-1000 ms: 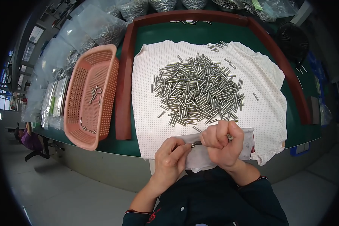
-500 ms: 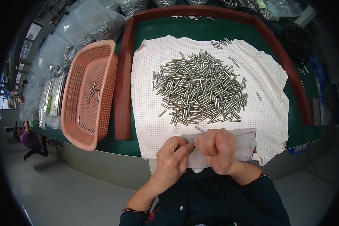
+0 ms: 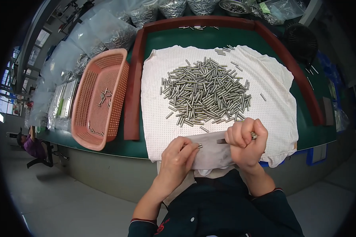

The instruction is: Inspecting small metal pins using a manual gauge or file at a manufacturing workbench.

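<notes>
At the table's front edge my left hand (image 3: 178, 156) is closed, pinching a short metal pin (image 3: 200, 145) whose end shows past the fingertips. My right hand (image 3: 247, 142) is wrapped round a small hand tool. Its flat metal blade (image 3: 220, 141) points left towards the pin, and its pale handle end (image 3: 254, 135) shows at the other side of the fist. Blade and pin are apart. Under both hands lies a grey cloth (image 3: 211, 155). Beyond them a large heap of metal pins (image 3: 205, 93) is spread on a white dotted cloth (image 3: 154, 130).
A pink plastic basket (image 3: 120, 94) with a few pins stands left of the red-brown wooden border (image 3: 132, 118). Clear bags of metal parts (image 3: 116, 33) crowd the back and left. A metal bowl (image 3: 235, 7) sits at the back. Another person (image 3: 33, 146) sits far left.
My right hand has moved right, away from my left hand, and the tool's blade now shows. My left hand still pinches the pin. The whole view has shifted slightly.
</notes>
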`<state>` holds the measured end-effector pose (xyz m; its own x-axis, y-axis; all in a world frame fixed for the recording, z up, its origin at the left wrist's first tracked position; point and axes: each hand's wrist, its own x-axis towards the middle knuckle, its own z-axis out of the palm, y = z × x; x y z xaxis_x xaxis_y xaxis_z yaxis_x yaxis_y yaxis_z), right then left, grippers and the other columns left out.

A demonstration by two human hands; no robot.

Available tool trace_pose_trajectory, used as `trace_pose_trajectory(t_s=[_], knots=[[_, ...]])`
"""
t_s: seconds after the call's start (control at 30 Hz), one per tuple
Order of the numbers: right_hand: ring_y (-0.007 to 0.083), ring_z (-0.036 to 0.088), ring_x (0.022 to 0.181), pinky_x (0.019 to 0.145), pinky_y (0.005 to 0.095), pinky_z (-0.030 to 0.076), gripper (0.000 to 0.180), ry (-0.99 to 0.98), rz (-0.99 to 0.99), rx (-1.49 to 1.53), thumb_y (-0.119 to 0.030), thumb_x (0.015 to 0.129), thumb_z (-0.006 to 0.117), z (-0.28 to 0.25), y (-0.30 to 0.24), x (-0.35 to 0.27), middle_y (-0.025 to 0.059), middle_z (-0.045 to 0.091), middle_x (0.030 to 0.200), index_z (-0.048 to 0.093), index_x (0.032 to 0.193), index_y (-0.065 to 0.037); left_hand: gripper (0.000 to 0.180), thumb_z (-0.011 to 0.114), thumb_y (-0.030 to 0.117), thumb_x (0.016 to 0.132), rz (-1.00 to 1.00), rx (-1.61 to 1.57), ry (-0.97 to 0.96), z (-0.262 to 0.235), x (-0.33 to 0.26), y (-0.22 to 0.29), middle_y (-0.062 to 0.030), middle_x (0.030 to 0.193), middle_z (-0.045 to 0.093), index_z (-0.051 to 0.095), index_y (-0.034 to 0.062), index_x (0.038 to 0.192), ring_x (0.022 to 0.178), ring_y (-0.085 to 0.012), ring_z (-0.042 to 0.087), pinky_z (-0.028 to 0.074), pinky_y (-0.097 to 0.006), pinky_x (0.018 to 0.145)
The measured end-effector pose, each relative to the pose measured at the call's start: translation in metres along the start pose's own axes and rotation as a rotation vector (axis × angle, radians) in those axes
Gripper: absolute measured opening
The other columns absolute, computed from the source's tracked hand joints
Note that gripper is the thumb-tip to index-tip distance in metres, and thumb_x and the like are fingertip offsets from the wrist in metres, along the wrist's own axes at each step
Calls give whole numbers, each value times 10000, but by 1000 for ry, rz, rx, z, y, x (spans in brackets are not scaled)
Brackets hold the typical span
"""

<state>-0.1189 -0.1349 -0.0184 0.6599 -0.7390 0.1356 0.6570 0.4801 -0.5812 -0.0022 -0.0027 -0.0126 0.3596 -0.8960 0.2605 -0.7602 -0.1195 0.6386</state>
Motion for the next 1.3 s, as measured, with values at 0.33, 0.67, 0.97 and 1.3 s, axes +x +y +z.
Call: trace_pose_trajectory(t_s=[0.33, 0.67, 0.97, 1.3], knots=[[85, 252, 454, 429, 239, 207, 369, -65, 35, -84, -168, 914, 268, 12, 23, -1, 10, 279, 491, 301, 563, -61, 168, 639, -25, 651, 37, -14, -15, 1, 4, 0, -103, 746, 520, 587, -2, 809, 663, -261, 542, 443, -338, 565], [90, 176, 402, 416, 252, 199, 395, 93, 116, 80, -285, 909, 256, -12, -12, 6, -17, 254, 444, 280, 551, -120, 155, 589, -29, 646, 159, 188, -44, 4, 3, 0, -125, 764, 472, 522, -26, 786, 707, -269, 517, 446, -342, 598], [90, 172, 391, 395, 243, 190, 374, 278, 150, 283, -258, 899, 288, -17, -14, 11, -17, 226, 446, 279, 548, -128, 142, 580, -36, 746, -264, -500, -75, -9, 10, -7, -92, 797, 567, 529, -43, 879, 692, -155, 567, 458, -248, 596], [90, 173, 379, 383, 244, 188, 382, 288, 177, 307, -258, 899, 296, -17, -15, 10, -19, 225, 443, 281, 542, -126, 238, 535, 23, 837, -698, -1389, -39, -10, 10, -22, -151, 891, 623, 536, -54, 1062, 717, -135, 597, 489, -227, 675]])
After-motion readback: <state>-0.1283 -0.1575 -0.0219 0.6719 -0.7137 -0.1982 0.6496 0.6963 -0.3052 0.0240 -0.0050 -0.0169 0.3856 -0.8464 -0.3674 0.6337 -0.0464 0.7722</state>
